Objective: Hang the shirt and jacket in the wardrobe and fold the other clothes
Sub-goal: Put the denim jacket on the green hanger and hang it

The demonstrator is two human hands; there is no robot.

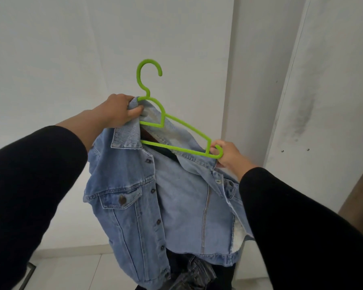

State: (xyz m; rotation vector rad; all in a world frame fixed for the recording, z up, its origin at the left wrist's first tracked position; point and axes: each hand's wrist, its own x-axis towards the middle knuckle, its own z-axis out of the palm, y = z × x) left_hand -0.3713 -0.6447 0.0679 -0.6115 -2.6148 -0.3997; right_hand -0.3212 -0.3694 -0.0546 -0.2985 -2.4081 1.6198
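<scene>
head view: left hand (120, 110) grips soft, heavy denim jacket (147, 189) collar; right hand (226, 154) pinches stiff green hanger (176, 132) end.

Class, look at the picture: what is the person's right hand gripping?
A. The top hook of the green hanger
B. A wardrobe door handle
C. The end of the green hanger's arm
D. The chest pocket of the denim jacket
C: the right hand pinches the small end hook of the green hanger, while the left hand bunches the collar of the denim jacket; the top hook is free.
</scene>
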